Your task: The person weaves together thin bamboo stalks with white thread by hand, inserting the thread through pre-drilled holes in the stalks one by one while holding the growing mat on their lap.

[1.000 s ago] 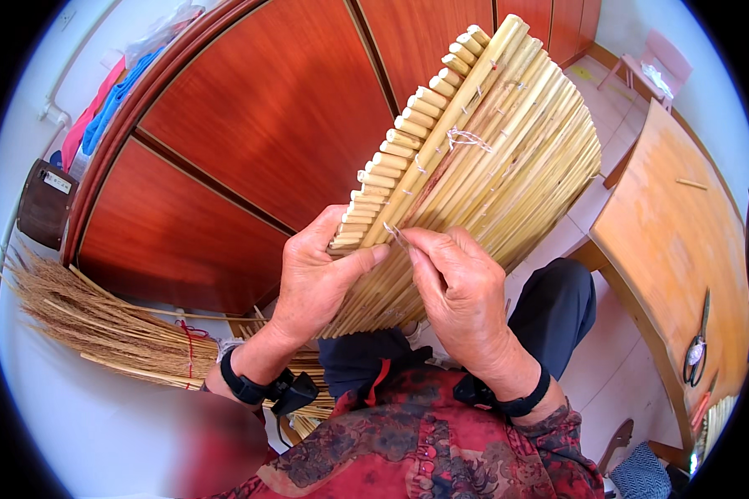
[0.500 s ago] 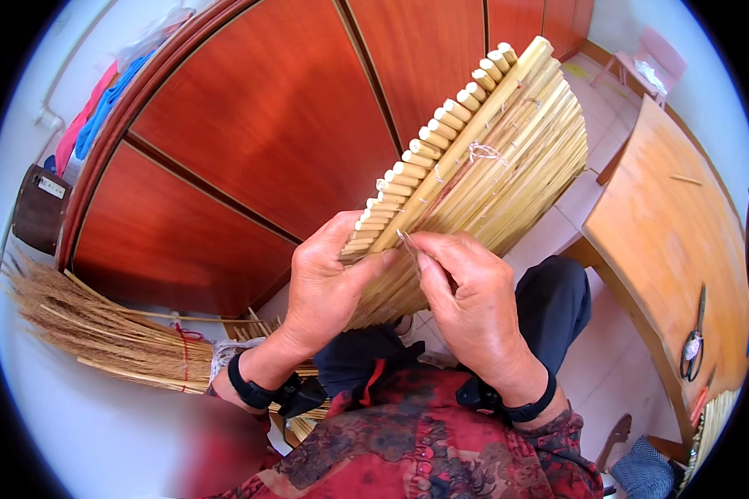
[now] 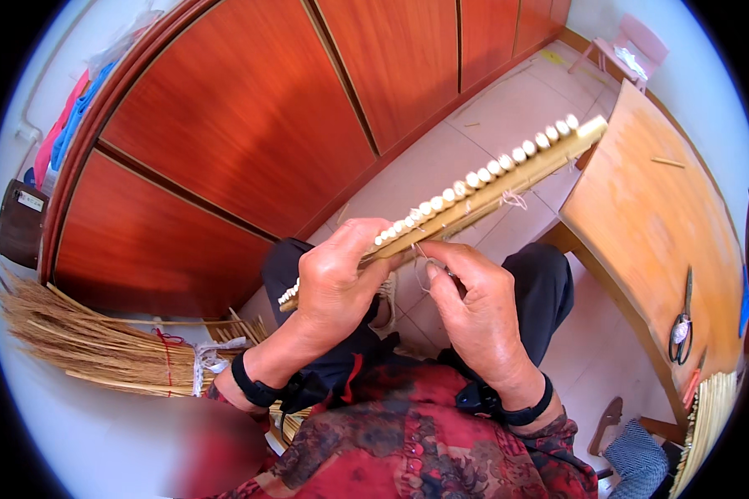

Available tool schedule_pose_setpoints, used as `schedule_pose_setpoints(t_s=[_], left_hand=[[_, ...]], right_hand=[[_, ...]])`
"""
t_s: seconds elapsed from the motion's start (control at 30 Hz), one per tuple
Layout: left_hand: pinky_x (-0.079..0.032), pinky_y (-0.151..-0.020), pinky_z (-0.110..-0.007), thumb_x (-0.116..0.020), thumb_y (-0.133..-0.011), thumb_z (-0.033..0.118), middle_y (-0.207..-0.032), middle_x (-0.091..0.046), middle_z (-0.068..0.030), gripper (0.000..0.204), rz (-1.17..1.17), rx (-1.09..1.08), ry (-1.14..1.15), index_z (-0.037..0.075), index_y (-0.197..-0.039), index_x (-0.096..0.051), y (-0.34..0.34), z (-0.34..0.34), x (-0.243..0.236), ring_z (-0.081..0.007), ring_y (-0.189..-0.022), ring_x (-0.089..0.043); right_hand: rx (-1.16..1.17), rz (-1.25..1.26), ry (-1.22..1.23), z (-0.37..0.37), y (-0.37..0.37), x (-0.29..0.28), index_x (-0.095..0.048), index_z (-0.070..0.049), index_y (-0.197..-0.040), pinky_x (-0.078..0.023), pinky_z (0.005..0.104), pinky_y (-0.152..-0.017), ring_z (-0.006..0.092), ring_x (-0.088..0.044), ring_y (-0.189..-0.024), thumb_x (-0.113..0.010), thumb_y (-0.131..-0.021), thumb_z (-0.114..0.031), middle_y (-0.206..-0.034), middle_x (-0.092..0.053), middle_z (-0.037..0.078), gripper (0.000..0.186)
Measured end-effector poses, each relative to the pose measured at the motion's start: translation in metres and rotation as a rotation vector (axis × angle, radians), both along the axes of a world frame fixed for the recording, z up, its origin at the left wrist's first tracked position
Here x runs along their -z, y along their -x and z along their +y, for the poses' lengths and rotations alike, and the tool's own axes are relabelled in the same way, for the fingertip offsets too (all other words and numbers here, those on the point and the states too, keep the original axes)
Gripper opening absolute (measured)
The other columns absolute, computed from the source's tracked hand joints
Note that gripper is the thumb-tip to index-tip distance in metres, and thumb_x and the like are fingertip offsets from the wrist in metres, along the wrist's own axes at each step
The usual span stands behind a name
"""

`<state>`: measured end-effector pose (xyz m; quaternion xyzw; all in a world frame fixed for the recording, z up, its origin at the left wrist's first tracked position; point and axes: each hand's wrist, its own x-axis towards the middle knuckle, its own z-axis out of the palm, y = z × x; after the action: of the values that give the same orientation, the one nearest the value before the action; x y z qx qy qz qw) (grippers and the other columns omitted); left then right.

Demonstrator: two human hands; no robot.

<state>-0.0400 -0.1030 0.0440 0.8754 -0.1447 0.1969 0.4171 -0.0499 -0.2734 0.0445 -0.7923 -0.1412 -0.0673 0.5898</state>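
Note:
A mat of pale, straight plant stalks (image 3: 483, 198) is held up before me, tilted nearly edge-on, with its round cut ends in a row along the top. My left hand (image 3: 338, 279) grips its lower left part, thumb on the near side. A thicker stalk runs along the mat's edge, crossed by small thread stitches, and a knotted bit of pinkish thread (image 3: 514, 200) hangs from it. Just right of the left thumb, my right hand (image 3: 478, 303) pinches a thin thread (image 3: 421, 270) that loops down from the edge. Whether a needle is between those fingers cannot be made out.
A wooden table (image 3: 641, 216) on the right carries black scissors (image 3: 682, 324) and a short stalk piece (image 3: 667, 162). Red cabinet doors (image 3: 241, 108) stand ahead. A tied bundle of brushy stalks (image 3: 100, 345) lies at left. More stalks (image 3: 707, 424) lean at lower right.
The mat has tipped from showing its broad face to nearly edge-on, its far end swinging down and right. Both hands stay close together at its edge; a thread loop now shows by the right fingers.

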Motion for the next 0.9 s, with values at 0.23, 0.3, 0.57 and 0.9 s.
schedule_pose_setpoints(t_s=[0.23, 0.3, 0.57, 0.9], left_hand=[[-0.055, -0.071, -0.034, -0.075, -0.068, -0.004, -0.093, -0.067, -0.0132, 0.033, -0.163, 0.056, -0.194, 0.002, -0.099, -0.065, 0.004, -0.018, 0.035, -0.0292, -0.080, -0.068], [-0.055, -0.069, -0.034, -0.075, -0.067, -0.003, -0.092, -0.067, -0.0128, 0.033, -0.194, 0.062, -0.208, 0.002, -0.098, -0.065, 0.005, -0.022, 0.047, -0.0295, -0.080, -0.067], [-0.054, -0.068, -0.034, -0.072, -0.065, -0.004, -0.092, -0.067, -0.0116, 0.034, -0.215, 0.070, -0.224, 0.002, -0.097, -0.065, 0.011, -0.023, 0.074, -0.0283, -0.079, -0.067], [-0.053, -0.065, -0.032, -0.067, -0.066, -0.003, -0.091, -0.066, -0.0106, 0.031, -0.215, 0.107, -0.197, 0.000, -0.097, -0.064, 0.013, -0.016, 0.083, -0.0253, -0.076, -0.066]], right_hand=[[0.005, 0.029, 0.133, -0.025, 0.011, 0.030, -0.065, 0.004, -0.103, -0.050, 0.0276, -0.071, 0.0182, -0.065, -0.078, -0.058, -0.087, 0.000, -0.095, -0.069, 0.014, 0.018], [0.025, 0.060, 0.088, -0.026, 0.012, 0.035, -0.065, 0.002, -0.099, -0.051, 0.0403, -0.073, 0.0372, -0.064, -0.082, -0.057, -0.085, 0.000, -0.090, -0.065, 0.020, 0.016], [-0.014, 0.231, 0.072, -0.032, 0.012, 0.054, -0.064, 0.004, -0.096, -0.049, 0.0340, -0.070, 0.0286, -0.064, -0.075, -0.060, -0.086, -0.001, -0.084, -0.065, 0.017, 0.012], [0.006, 0.503, -0.024, -0.035, 0.021, 0.067, -0.063, 0.006, -0.094, -0.042, 0.0257, -0.059, 0.0104, -0.054, -0.065, -0.061, -0.091, -0.006, -0.072, -0.057, 0.005, 0.012]])
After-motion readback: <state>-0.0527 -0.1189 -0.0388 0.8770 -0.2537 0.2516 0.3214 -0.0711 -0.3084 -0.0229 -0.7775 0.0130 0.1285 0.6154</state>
